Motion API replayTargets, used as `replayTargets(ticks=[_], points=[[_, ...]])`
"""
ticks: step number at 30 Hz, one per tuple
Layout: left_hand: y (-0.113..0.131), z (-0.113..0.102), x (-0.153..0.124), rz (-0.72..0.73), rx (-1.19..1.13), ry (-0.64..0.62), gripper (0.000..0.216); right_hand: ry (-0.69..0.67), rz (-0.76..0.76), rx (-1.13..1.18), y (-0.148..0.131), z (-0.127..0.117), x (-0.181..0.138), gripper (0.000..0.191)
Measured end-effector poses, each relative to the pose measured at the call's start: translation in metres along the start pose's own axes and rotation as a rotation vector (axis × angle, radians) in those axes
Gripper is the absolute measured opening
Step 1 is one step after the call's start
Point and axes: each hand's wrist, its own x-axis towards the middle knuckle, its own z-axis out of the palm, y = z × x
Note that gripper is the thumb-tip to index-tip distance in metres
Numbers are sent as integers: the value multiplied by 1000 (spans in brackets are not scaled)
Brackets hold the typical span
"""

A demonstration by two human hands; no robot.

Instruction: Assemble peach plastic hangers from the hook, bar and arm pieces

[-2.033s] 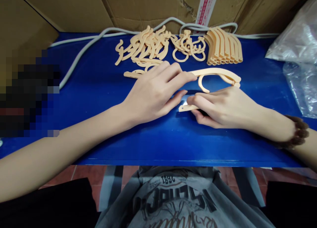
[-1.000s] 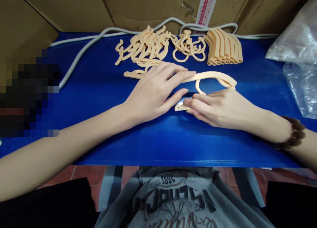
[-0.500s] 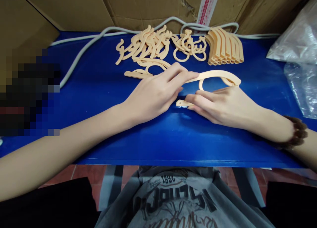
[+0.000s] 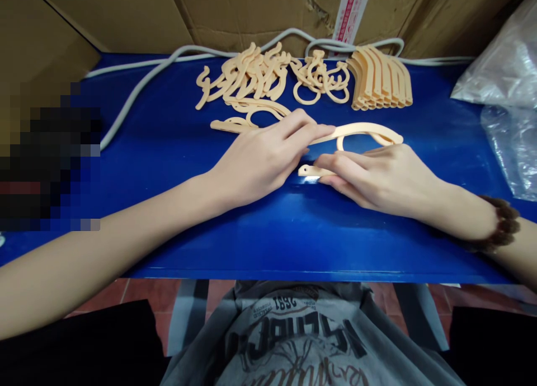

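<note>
A cream plastic folding hanger (image 4: 369, 128), partly put together, lies between my hands over the blue table. My left hand (image 4: 268, 154) is closed on its left end, fingers pressed along the curved arm. Part of a ring shows beneath that arm. My right hand (image 4: 373, 176) pinches a hanger arm (image 4: 308, 171) whose tip, with a small hole, sticks out to the left, close to my left fingertips. My right hand covers most of this arm, so I cannot tell whether it is joined to the rest.
Behind my hands lie a pile of hanger hooks (image 4: 255, 73), several ringed pieces (image 4: 321, 81) and a neat stack of curved hanger arms (image 4: 381, 81). Folded hangers (image 4: 229, 126) rest beside my left hand. A white cable (image 4: 142, 95) runs along the cardboard; a plastic bag (image 4: 499, 67) sits at right.
The hanger's curved arm has dipped slightly and its right end has shifted a little left. The holed tip in my right hand has tilted up slightly. Both hands keep their grip.
</note>
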Motion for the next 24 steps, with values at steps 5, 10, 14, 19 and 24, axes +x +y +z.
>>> replayTargets(ticks=[5,10,14,19,24], points=[[-1,0,0,-6,-9,2,51,-55,17,5,0,0,1,54],[-2,0,-1,26,-9,7,51,-46,5,-14,2,2,0,56],[-1,0,0,53,10,-19,51,-4,-36,-7,3,4,0,54],[0,-1,3,98,5,-60,43,24,-59,-6,6,7,-3,47],[-3,-1,2,107,34,-76,39,73,-77,-7,8,9,-4,42]])
